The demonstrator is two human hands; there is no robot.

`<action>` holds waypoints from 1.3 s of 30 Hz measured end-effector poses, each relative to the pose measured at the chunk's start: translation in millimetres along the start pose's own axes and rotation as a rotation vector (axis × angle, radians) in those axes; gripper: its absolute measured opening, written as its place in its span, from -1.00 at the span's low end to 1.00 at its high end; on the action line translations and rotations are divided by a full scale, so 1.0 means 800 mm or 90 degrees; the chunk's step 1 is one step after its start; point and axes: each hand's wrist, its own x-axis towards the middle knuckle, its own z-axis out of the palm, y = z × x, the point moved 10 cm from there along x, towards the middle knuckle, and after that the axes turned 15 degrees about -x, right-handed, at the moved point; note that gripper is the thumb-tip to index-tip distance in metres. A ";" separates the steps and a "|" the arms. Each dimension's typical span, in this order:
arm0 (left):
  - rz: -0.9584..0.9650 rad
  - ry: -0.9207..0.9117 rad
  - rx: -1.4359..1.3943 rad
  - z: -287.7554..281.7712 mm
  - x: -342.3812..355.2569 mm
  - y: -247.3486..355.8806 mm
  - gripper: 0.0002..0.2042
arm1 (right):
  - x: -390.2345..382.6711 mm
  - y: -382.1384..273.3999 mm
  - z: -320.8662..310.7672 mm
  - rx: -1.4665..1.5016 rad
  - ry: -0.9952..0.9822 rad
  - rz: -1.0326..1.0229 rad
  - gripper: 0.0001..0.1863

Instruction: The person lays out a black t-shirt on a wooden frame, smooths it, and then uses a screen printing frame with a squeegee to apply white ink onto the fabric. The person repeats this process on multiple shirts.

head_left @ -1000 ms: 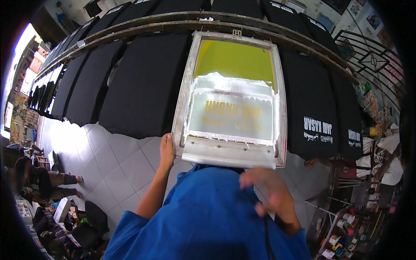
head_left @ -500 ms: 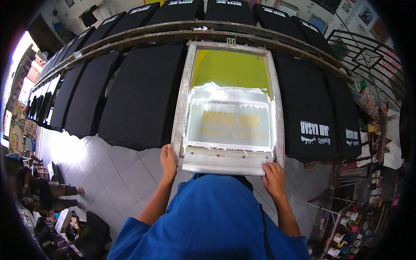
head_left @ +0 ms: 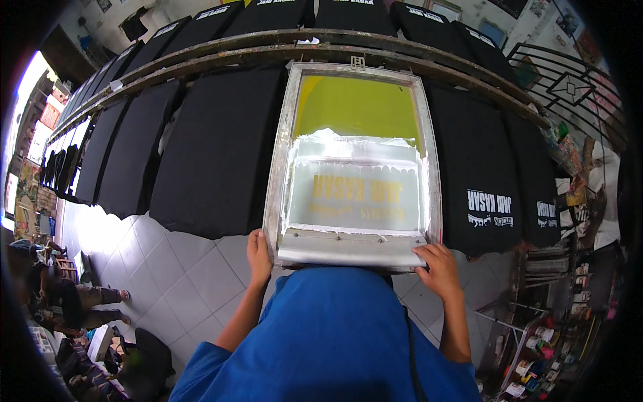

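A screen-printing frame (head_left: 433, 154) with metal sides lies over a black shirt panel in front of me. Its mesh is yellow-green at the far end (head_left: 355, 104), and white ink (head_left: 362, 149) is smeared across the middle and edges. Reversed lettering shows through the pale nearer part. Along the near end lies a silver bar with screws, which looks like a squeegee (head_left: 351, 250). My left hand (head_left: 259, 258) is closed on the frame's near left corner, its fingertips partly hidden. My right hand (head_left: 439, 266) has bent fingers over the bar's right end, beside the near right corner.
Black shirts (head_left: 214, 147) lie on boards to the left. Printed black shirts (head_left: 487, 181) lie to the right, and another row is beyond the wooden rails (head_left: 248, 59). A metal hinge piece (head_left: 358, 63) meets the frame's far end. Shelves of containers (head_left: 536, 348) stand lower right; a person (head_left: 74, 298) is lower left.
My right hand has shifted a little to the right along the silver bar, uncovering more of its end. My left hand stays at the frame's corner. The whole view has tilted slightly.
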 end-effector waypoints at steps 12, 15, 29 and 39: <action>0.256 -0.686 0.676 0.198 -0.037 0.134 -0.61 | 0.061 0.021 -0.002 -0.021 -0.039 0.000 -0.57; 0.274 -0.656 0.691 0.202 -0.020 0.143 -0.65 | 0.065 0.040 0.012 0.012 -0.065 0.028 -0.60; 0.400 -0.506 0.682 0.316 0.179 0.156 -0.78 | 0.279 0.123 -0.011 -0.041 0.099 0.017 -0.83; 0.376 -0.519 0.702 0.219 0.027 0.121 -0.63 | 0.112 0.069 0.033 -0.051 0.076 0.019 -0.61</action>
